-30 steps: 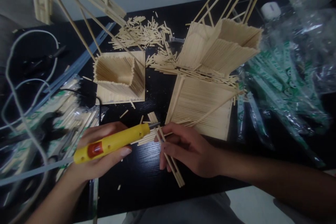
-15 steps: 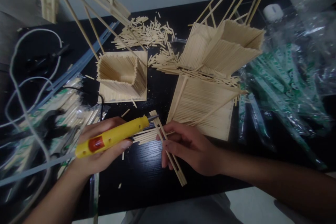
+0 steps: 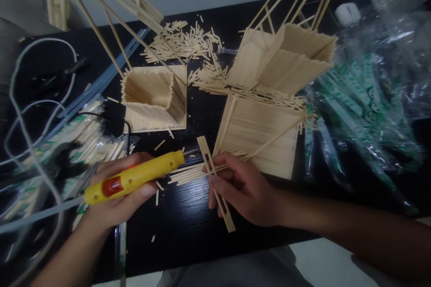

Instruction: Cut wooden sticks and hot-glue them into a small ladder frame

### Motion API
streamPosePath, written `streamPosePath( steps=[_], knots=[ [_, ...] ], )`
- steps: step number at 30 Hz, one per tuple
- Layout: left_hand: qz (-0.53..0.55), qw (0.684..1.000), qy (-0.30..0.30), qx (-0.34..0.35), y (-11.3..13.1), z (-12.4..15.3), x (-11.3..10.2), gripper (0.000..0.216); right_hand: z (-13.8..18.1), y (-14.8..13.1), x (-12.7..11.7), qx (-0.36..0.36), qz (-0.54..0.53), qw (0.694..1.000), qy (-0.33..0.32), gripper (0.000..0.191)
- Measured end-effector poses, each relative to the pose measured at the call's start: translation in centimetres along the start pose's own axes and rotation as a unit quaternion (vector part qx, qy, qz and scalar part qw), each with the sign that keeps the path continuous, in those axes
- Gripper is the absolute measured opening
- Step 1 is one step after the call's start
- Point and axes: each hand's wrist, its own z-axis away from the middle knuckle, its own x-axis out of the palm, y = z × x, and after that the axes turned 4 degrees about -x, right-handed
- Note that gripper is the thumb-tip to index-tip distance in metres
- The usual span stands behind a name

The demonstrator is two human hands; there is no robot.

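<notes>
Above the dark worktop (image 3: 188, 242), the left hand (image 3: 116, 210) wraps around a yellow glue gun (image 3: 134, 177), its nozzle (image 3: 190, 153) near the narrow stick frame (image 3: 202, 144) that the separate right hand (image 3: 247, 190) pinches midway, presumably to leave both ends clear.

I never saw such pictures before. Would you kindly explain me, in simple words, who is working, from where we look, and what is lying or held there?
There is no machine here: a person works with two bare hands. Every picture comes from one camera worn on the head, looking forward and down.

The left hand holds a yellow glue gun, its nozzle close to a narrow piece made of thin sticks. The right hand holds that piece.

On the black table are two open boxes built from sticks, a flat stick panel, a pile of short cut pieces and, at the right, clear wrappers with green print.
</notes>
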Motion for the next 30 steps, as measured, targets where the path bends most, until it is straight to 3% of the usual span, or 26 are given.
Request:
streamPosePath(
  steps=[4, 11, 30],
  knots=[
    [-0.033, 0.996, -0.042, 0.073, 1.2, -0.9, 0.2, 0.026, 0.0, 0.3, 0.0, -0.023, 0.020, 0.999, 0.013, 0.019],
    [-0.044, 0.993, -0.052, 0.100, 0.5, -0.7, 0.2, 0.015, 0.0, 0.3, -0.1, -0.032, 0.042, 0.999, 0.007, 0.018],
    [-0.089, 0.984, -0.056, 0.145, 1.3, -1.6, 0.2, 0.028, -0.1, 0.3, -0.1, -0.037, 0.049, 0.998, 0.007, 0.021]
  ],
)
